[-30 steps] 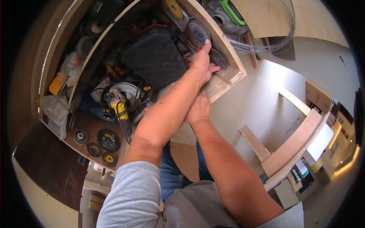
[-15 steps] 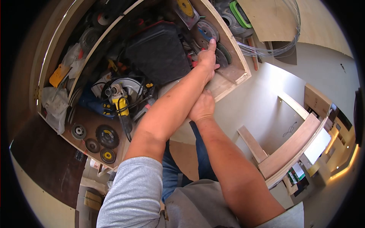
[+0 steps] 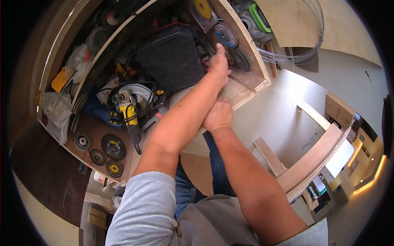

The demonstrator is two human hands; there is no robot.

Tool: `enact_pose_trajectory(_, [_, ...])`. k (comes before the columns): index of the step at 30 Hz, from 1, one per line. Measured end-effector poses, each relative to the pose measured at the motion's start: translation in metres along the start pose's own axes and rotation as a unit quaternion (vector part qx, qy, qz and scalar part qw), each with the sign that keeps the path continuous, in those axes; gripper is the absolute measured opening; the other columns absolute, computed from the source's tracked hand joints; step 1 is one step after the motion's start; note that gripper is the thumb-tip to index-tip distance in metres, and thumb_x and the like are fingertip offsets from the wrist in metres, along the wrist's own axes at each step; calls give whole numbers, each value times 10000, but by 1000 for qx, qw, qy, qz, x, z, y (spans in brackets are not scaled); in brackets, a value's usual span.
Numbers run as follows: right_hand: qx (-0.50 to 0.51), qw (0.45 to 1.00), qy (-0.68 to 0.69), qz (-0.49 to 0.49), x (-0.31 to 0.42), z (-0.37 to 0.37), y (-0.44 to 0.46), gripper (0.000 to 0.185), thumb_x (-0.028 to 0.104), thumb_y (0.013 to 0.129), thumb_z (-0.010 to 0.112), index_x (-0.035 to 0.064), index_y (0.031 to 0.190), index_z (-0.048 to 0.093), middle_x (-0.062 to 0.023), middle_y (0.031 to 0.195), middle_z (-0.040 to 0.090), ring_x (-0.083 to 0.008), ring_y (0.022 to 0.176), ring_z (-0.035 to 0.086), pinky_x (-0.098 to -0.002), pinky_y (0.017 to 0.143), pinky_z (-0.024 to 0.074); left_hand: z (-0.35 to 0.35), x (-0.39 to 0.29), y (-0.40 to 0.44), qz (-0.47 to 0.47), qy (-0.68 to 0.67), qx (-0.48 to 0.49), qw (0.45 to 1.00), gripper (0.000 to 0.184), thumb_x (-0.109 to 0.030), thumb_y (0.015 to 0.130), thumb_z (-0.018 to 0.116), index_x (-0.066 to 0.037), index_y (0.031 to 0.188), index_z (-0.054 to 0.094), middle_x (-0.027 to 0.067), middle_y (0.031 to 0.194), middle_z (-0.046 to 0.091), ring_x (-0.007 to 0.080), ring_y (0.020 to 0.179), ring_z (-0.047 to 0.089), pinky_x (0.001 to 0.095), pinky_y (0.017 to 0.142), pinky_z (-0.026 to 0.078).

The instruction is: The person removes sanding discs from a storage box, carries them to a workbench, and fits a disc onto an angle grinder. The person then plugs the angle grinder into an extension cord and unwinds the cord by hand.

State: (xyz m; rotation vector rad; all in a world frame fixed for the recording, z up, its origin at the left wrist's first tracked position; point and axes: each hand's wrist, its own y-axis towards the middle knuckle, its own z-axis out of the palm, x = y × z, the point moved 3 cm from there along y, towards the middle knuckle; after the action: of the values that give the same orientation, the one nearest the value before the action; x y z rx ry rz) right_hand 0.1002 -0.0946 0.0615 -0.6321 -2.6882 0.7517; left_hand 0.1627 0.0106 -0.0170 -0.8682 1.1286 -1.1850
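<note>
My left hand (image 3: 219,63) reaches into the wooden shelf compartment, between a black tool case (image 3: 170,57) and several discs against the right side panel. One finger is stretched out near a dark disc (image 3: 240,59); the other fingers are partly hidden. A cutting disc (image 3: 226,35) with a printed label leans just above it. My right hand (image 3: 218,115) is closed beside the shelf's front edge, below my left forearm. Its fingertips are hidden, so what it grips cannot be made out.
Left of my forearm lie a yellow angle grinder (image 3: 130,115) and a circular saw (image 3: 141,94). Several wheels, including a black toothed one (image 3: 113,147), sit at the lower left. Coiled wire (image 3: 303,57) hangs outside the right panel; a wooden frame (image 3: 312,158) stands at right.
My left hand has drawn slightly left and down, away from the discs, which now show more fully. My right hand stays nearly in place.
</note>
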Motion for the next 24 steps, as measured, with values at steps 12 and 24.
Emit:
enact_pose_trajectory(12, [-139,989,39,-37,3,-1,-2,133,209,855,672,110,858,583,-80,785,664,-287,793,660,-441,756,483,-187,20,-15,84,299,127,942,654,-486,935,685,-57,1407,545,64,1203,621,183,1038,592,336,913,457])
enact_pose_trajectory(24, [-130,991,25,-35,1,5,-1,119,208,850,670,118,892,603,-75,813,674,-281,837,671,-441,796,485,-163,48,-47,27,8,195,980,452,-348,883,762,-83,1195,570,10,1085,597,131,1004,595,331,877,492])
